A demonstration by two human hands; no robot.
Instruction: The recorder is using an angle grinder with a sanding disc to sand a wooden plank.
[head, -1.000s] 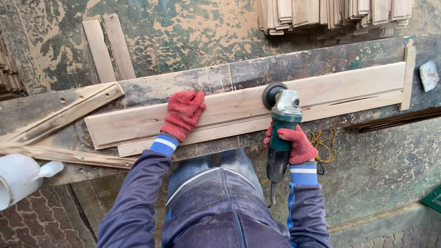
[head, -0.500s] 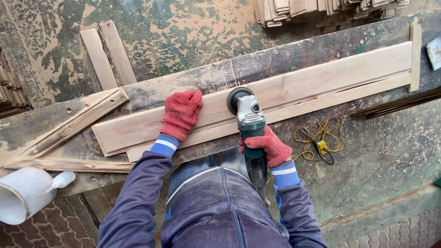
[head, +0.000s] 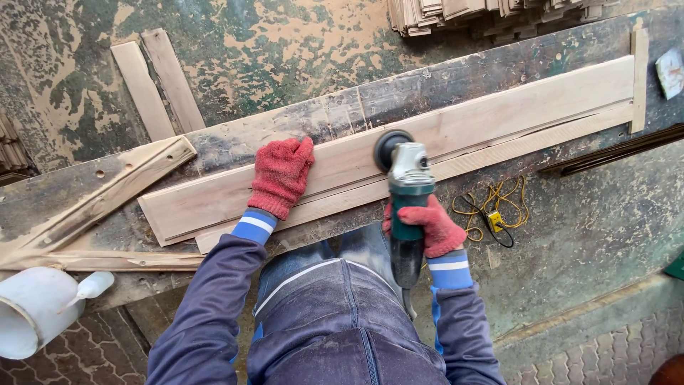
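My left hand [head: 283, 174], in a red glove, lies flat on a long pale wooden board [head: 499, 114] and presses it down on the dusty workbench [head: 399, 100]. My right hand [head: 427, 227], also red-gloved, grips the green body of an angle grinder [head: 407, 192]. Its round black disc [head: 390, 146] rests on the board's middle, just right of my left hand. A thinner strip [head: 499, 151] lies under the board's near edge.
A stop strip [head: 638, 75] closes the board's right end. Stacked slats [head: 484, 14] lie beyond, two loose slats [head: 157, 82] at far left, a holed plank [head: 107, 192] on the left. A white pipe [head: 32, 310] is lower left, a yellow cable [head: 495, 207] on the floor at right.
The grinder slid left along the board toward my left hand, then came back a little to the right. My left hand has stayed in place on the board.
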